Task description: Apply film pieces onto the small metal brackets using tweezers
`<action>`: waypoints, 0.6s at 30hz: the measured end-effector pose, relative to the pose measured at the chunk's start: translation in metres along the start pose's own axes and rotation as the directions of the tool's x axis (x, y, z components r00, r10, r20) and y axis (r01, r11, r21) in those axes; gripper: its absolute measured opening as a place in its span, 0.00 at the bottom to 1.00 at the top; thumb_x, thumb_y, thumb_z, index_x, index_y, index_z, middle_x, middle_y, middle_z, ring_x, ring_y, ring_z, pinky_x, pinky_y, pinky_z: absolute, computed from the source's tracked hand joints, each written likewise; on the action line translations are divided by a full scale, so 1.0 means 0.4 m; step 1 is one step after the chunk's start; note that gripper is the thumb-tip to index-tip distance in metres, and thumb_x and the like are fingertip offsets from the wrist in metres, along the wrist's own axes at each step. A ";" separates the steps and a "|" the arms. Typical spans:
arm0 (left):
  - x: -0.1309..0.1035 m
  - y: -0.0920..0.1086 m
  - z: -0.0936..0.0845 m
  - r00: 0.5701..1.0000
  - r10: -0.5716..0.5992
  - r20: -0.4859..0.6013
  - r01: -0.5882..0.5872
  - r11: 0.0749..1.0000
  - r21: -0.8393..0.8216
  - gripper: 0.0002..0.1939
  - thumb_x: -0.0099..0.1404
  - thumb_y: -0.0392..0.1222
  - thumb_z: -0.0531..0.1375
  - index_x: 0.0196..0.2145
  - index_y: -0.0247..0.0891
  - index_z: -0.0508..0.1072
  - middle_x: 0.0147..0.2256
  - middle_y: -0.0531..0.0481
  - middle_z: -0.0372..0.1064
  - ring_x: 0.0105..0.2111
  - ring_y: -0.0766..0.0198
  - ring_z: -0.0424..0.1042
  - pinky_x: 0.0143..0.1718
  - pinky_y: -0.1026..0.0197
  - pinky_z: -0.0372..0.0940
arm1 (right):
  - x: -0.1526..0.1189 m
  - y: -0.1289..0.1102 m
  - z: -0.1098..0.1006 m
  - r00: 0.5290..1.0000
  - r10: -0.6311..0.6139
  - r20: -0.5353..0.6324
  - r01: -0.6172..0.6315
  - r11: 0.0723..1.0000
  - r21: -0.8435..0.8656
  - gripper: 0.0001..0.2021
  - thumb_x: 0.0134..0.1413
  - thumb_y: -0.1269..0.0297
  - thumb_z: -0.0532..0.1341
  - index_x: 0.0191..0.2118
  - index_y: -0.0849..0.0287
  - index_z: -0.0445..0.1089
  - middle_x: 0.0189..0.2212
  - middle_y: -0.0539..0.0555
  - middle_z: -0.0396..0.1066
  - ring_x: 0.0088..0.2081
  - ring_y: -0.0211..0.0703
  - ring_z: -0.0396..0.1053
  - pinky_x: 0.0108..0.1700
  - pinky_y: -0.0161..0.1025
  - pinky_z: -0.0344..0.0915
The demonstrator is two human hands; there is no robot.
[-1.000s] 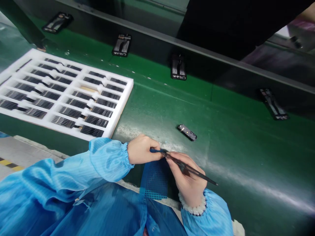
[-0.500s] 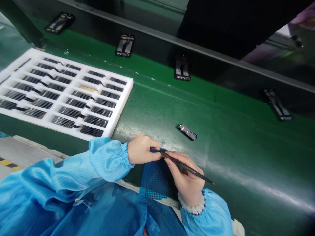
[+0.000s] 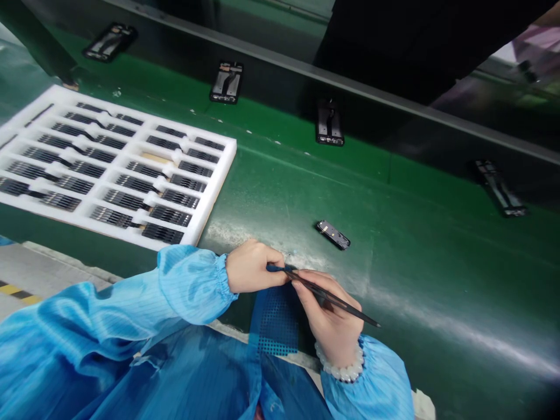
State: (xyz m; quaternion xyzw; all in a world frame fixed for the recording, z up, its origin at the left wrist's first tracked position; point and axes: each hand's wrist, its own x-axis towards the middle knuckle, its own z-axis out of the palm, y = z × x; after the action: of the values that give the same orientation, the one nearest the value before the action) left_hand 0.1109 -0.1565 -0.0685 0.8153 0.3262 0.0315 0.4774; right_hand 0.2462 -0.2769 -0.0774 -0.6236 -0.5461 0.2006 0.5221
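Observation:
My left hand (image 3: 256, 266) is closed, pinching the top edge of a blue sheet (image 3: 277, 321) patterned with rows of small dark squares, which hangs over the bench's near edge. In my right hand (image 3: 332, 315) is a pair of black tweezers (image 3: 350, 308), their tips at the sheet's edge by my left fingertips. Whether the tips grip anything is too small to tell. A little beyond my hands, a small black phone part (image 3: 333, 234) with gold contacts lies on the green bench.
A white foam tray (image 3: 214, 192) holding many dark flex strips stands at the left. Beyond the bench, open phone bodies (image 3: 226, 83) lie spaced along a green strip, another phone body (image 3: 330, 123) among them. A grey rail (image 3: 280, 55) runs above them.
The row of phone bodies on the green strip has shifted slightly to the right. My hands, the tweezers and the blue sheet have barely moved.

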 end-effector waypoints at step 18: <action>-0.001 0.003 0.001 1.000 0.019 -0.013 -0.019 1.000 -0.007 0.13 0.56 0.45 0.57 0.18 0.36 0.69 0.15 0.58 0.58 0.18 0.73 0.57 0.22 0.70 0.50 | -0.006 0.006 0.005 0.998 0.045 -0.047 -0.045 0.999 0.008 0.10 0.50 0.73 0.64 0.38 0.54 0.73 0.32 0.52 0.76 0.34 0.43 0.74 0.38 0.41 0.72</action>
State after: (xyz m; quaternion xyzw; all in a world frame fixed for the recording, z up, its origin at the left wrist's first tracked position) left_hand 0.1113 -0.1573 -0.0676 0.8163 0.3214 0.0428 0.4780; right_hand 0.2448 -0.2779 -0.0811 -0.6386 -0.5188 0.1992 0.5324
